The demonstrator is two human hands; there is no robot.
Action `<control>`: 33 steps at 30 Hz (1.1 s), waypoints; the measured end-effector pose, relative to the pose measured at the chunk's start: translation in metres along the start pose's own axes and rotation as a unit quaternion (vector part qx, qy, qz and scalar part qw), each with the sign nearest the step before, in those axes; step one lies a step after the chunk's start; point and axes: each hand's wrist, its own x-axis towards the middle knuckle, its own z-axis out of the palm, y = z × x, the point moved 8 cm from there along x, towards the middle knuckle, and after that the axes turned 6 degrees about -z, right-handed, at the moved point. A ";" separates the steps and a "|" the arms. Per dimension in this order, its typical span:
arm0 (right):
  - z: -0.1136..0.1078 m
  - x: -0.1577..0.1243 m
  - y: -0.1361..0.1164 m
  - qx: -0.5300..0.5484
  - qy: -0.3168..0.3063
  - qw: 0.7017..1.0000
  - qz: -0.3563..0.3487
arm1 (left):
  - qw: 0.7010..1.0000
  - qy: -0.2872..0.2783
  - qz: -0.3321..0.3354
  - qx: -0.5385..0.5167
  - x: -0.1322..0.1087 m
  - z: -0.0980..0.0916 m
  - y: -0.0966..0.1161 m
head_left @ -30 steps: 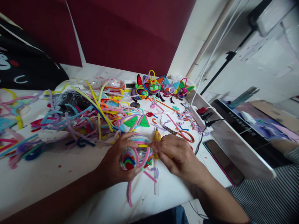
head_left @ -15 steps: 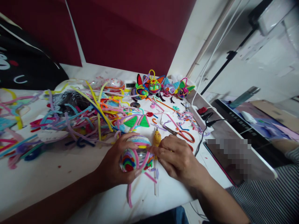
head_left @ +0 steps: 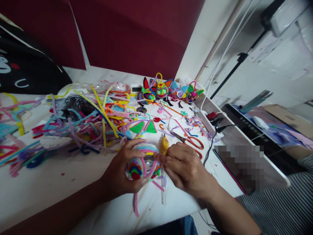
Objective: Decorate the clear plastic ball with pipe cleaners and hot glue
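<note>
Overall, support is provided by a white table (head_left: 46,182), across whose left half a heap of fuzzy strips (head_left: 104,133) is spread; near the back-right corner, four eared figures (head_left: 148,96) are grouped. Close to the near edge, the left hand (head_left: 123,168) is curved, thumb and fingers spread, around the left side of a decorated ball (head_left: 134,171). The right hand (head_left: 183,163) is set at the ball's right side, its fingers bent and drawn together. Whether the ball is rested on the table cannot be told. Toward the right edge, scissors (head_left: 180,138) are laid beyond the right hand; beside that hand, a yellow glue gun (head_left: 164,144) is partly covered from view. Finally, a pink strip (head_left: 153,168) is run up the ball's front, its upper end apparently pinched by the right thumb and forefinger, though the contact is partly hidden. For a sound result, the ball should be steadied without the soft coils being crushed, the strip should be laid flat to the curve, and even fingertip pressure should be applied at its end.
</note>
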 end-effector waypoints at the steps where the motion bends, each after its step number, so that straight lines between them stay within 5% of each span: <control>1: 0.001 0.000 0.000 0.008 0.000 1.000 0.002 | 1.000 0.002 0.003 -0.002 0.000 0.000 0.000; 21: -0.001 -0.013 0.026 0.233 0.033 0.965 0.120 | 0.997 -0.035 -0.013 -0.068 0.003 -0.001 -0.002; 30: -0.015 -0.015 0.026 0.210 0.042 0.968 0.135 | 0.998 -0.006 -0.024 -0.053 0.004 -0.004 -0.005; 33: -0.016 -0.014 0.023 0.241 0.013 0.966 0.089 | 0.999 -0.005 -0.022 -0.046 0.003 -0.004 -0.006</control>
